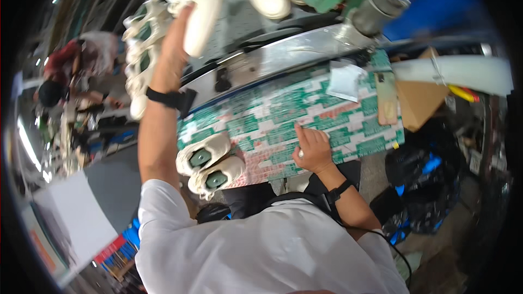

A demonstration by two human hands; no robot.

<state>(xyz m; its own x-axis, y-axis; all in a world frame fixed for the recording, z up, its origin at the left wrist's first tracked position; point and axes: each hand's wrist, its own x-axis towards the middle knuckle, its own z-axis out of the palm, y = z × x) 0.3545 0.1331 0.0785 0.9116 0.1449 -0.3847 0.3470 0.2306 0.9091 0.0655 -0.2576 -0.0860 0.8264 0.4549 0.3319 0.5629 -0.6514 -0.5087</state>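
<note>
The left hand [177, 35] has its fingers closed on a white sneaker [207, 8], best held firmly but gently, clear of the pale shoes [134, 79] beside those fingers, while the right hand [315, 151] shows half-open, seemingly empty fingers.

Smooth and matt, that white sneaker [206, 16] you hold; your shirt [283, 239] is creased, matt cloth; the canister [376, 12] gleams like polished metal, the cardboard [417, 106] looks dull, and those black bags [430, 188] glint, wrinkled glossy plastic.

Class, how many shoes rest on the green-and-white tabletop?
2: one shoe at the left end of the tabletop, the second shoe beside it, lower in view.
</note>
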